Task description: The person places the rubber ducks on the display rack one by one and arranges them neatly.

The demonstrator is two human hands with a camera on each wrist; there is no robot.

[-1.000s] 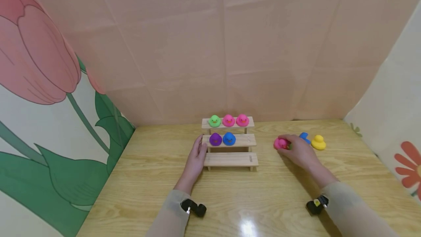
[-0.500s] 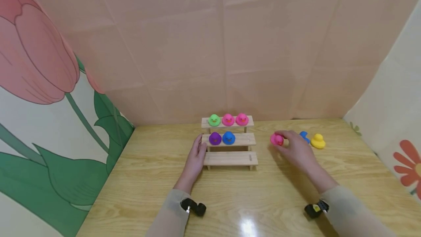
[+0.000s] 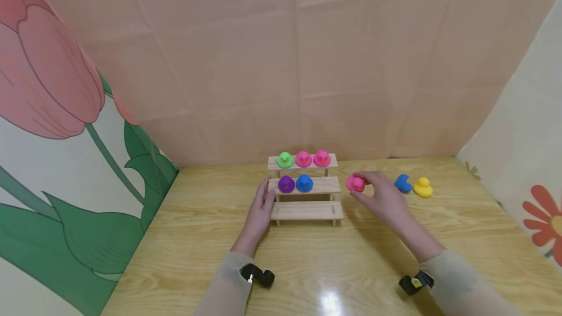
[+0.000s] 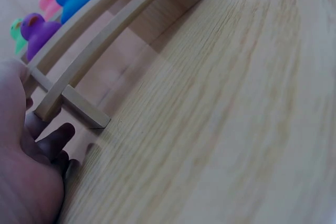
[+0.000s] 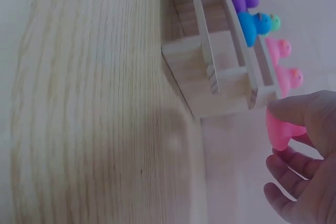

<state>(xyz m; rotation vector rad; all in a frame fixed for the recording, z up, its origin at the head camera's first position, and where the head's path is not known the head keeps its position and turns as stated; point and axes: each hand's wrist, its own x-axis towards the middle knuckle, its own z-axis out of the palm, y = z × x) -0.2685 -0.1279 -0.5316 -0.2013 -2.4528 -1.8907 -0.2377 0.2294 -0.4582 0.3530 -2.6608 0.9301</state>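
A small three-tier wooden stand (image 3: 307,211) stands on the table. My left hand (image 3: 260,212) grips its left end, with fingertips showing by the leg in the left wrist view. My right hand (image 3: 386,199) pinches a pink rubber duck (image 3: 355,183) between thumb and fingers, raised off the table just right of the stand. On the top tier sit a green duck (image 3: 285,160) and two pink ducks (image 3: 303,159). A purple duck (image 3: 286,184) and a blue duck (image 3: 304,183) sit on the left part of the middle tier. The bottom tier is bare.
Right of my right hand, another blue duck (image 3: 403,183) lies tipped over beside an upright yellow duck (image 3: 423,187). A pinkish backdrop (image 3: 298,62) rises behind the table (image 3: 210,238), and flower-printed panels (image 3: 52,62) flank it.
My right hand has lifted the pink duck and carried it left toward the stand, uncovering more of the tipped blue duck. The left hand has stayed on the stand.
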